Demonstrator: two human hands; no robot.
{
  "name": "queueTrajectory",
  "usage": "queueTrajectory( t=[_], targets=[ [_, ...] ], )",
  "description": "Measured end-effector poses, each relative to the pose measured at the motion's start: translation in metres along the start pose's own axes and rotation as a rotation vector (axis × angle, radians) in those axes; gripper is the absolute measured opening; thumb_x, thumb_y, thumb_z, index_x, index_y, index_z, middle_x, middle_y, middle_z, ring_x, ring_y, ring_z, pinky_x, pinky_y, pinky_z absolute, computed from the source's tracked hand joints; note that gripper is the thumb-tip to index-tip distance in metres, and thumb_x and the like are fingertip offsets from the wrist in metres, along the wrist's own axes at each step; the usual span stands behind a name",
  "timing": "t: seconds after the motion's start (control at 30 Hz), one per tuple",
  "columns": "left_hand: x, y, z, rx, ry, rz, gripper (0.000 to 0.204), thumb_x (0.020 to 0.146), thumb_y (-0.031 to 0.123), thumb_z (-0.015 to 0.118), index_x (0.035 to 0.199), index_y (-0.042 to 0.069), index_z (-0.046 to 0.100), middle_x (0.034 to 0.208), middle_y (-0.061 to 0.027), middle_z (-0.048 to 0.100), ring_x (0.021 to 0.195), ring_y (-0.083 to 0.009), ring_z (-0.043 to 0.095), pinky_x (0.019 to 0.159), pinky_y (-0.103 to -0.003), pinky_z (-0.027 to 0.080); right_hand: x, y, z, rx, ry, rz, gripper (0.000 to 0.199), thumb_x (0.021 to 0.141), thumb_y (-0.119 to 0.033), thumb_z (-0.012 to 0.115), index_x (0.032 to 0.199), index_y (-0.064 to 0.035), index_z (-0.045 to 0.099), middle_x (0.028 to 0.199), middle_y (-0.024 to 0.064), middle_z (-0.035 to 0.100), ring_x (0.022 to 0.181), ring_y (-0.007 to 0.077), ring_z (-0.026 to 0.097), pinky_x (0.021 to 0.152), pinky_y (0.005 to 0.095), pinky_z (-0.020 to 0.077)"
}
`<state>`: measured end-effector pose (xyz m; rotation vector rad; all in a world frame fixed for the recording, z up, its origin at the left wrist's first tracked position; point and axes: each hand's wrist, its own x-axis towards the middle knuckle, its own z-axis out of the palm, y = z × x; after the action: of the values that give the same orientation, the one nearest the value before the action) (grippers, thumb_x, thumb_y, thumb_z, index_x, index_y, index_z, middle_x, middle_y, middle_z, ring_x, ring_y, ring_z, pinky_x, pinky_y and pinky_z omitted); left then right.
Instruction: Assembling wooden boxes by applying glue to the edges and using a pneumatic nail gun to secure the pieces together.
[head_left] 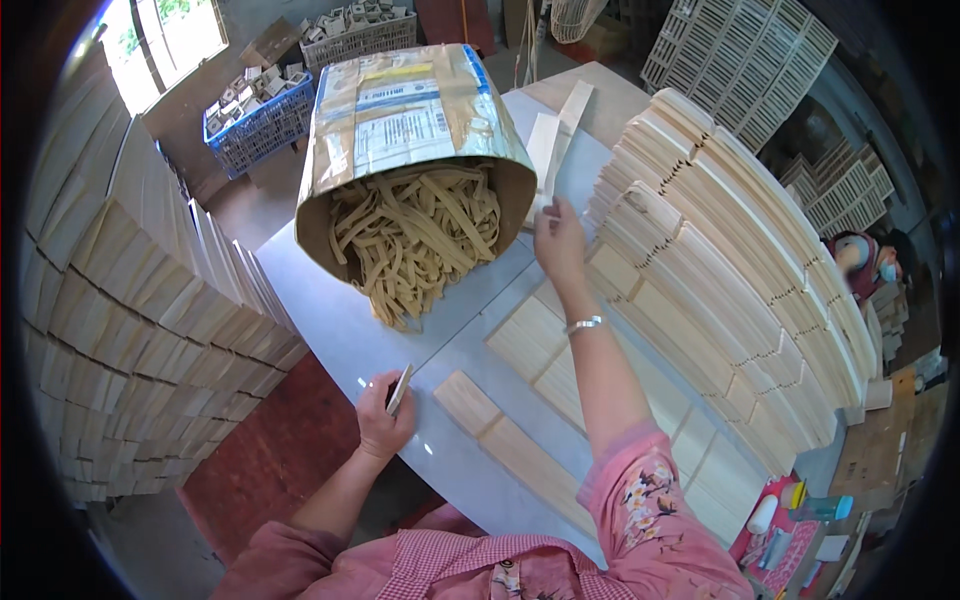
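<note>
My left hand [385, 422] is closed around a small flat pale piece [400, 389], held on edge at the table's near left side. Its exact kind is hard to make out. My right hand [562, 238] reaches across the table with curled fingers at the near end of a thin wooden strip [570, 115]. That strip lies over other pale thin boards [543, 140]. Left of this hand, a taped carton [400, 105] lies on its side, its mouth toward me. Tan flat bands [420, 225] fill it and spill onto the table.
Flat wooden panels [520, 335] lie in rows on the grey table [445, 350]. Tall stacks of boards [730, 210] line the right side; others [150, 290] rise at left. Behind stand crates of small pieces [260, 115]. Another person [870, 260] is at far right, near bottles [820, 508].
</note>
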<state>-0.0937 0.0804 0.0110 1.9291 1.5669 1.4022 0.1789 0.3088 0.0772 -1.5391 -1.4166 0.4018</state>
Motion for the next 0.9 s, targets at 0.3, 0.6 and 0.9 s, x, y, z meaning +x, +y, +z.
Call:
queueTrajectory(
  t=[0.3,0.6,0.9],
  targets=[
    [-0.003,-0.012,0.000,-0.240,0.026,-0.251,0.031,0.094,0.007,0.057,0.124,0.004,0.054,0.096,-0.0124,0.067,0.078,-0.0255,0.063,0.071,-0.036,0.051,-0.191,-0.030,-0.123,0.147,-0.211,0.130,0.041,0.095,-0.004,0.061,0.135,0.0016,0.057,0.117,0.0138,0.067,0.091,0.0202,0.068,0.082,0.0305,0.0545],
    [-0.120,-0.051,-0.086,-1.046,0.521,-1.034,0.040,0.099,0.012,0.053,0.137,-0.001,0.047,0.116,-0.0182,0.066,0.096,-0.0287,0.070,0.084,-0.038,0.057,-0.355,-0.032,-0.288,-0.180,0.031,0.449,0.039,0.102,-0.014,0.054,0.136,0.0059,0.055,0.119,0.0174,0.067,0.088,0.0202,0.069,0.079,0.0282,0.0560],
    [-0.121,-0.125,-0.006,-1.334,0.210,-1.457,0.034,0.095,0.025,0.060,0.120,0.003,0.060,0.112,-0.0176,0.066,0.100,-0.0339,0.067,0.083,-0.048,0.056,-0.452,-0.031,-0.325,-0.117,0.140,0.558,0.039,0.102,-0.015,0.055,0.135,0.0044,0.056,0.120,0.0158,0.067,0.089,0.0191,0.068,0.079,0.0280,0.0548]
  ],
)
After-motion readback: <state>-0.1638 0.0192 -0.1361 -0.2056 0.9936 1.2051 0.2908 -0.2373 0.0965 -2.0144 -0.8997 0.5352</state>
